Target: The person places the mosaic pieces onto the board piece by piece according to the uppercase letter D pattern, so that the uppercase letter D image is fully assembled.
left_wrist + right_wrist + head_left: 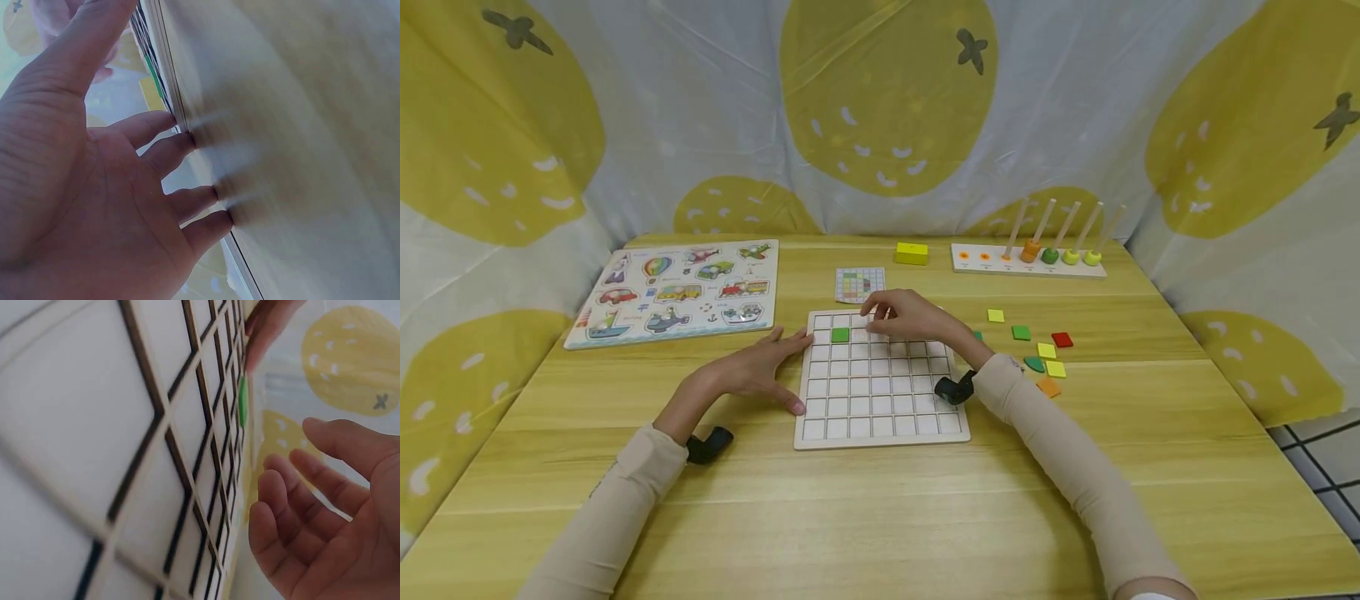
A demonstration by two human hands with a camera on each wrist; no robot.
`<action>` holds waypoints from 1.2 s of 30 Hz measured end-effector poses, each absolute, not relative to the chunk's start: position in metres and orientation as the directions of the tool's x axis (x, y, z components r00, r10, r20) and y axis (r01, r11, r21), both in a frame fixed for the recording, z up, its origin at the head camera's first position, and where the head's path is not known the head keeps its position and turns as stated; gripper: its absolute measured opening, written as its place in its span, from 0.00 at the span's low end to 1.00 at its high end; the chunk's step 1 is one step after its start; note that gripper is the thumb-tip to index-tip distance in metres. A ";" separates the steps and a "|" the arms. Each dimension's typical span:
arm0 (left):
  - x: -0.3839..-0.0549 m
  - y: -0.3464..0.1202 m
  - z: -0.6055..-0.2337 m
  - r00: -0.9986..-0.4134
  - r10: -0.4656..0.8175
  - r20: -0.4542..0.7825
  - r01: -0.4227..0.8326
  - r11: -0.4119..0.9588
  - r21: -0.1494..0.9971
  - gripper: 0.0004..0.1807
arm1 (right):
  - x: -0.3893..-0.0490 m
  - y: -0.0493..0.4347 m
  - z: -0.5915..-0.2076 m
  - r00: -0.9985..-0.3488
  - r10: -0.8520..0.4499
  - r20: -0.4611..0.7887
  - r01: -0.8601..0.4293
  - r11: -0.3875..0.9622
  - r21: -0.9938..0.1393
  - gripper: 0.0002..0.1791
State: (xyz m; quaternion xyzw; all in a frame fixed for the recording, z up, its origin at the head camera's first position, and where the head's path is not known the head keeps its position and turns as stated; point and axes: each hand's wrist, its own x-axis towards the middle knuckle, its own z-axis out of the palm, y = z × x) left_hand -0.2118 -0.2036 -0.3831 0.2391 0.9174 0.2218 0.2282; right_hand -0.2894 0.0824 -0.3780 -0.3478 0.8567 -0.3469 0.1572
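A pale wooden grid board with white cells lies flat before me. One green square tile sits in a cell near its upper left corner. My left hand is spread along the board's left side, thumb and fingertips at the edge; its wrist view shows the fingertips resting on the table. Above the board's top rows hovers my right hand, its fingers loosely bent. In the right wrist view, nothing shows between the thumb and fingers of this hand, and the green tile stands out beyond.
A small printed pattern card lies behind the board, with a yellow block farther back. Loose tiles, including a red one and an orange one, lie right. A vehicle puzzle is back left, a peg stand back right.
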 end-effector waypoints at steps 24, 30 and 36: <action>-0.214 -0.202 -0.386 -0.784 0.537 -0.311 0.341 0.792 0.507 0.64 | -0.275 0.239 -0.381 -0.881 -0.473 0.033 -0.352 0.607 -0.712 0.30; -0.213 -0.202 -0.384 -0.785 0.540 -0.303 0.351 0.791 0.501 0.63 | -0.275 0.264 -0.385 -0.899 -0.439 0.004 -0.318 0.644 -0.696 0.30; -0.211 -0.203 -0.383 -0.787 0.541 -0.296 0.351 0.788 0.506 0.64 | -0.275 0.279 -0.386 -0.892 -0.452 -0.025 -0.316 0.661 -0.680 0.27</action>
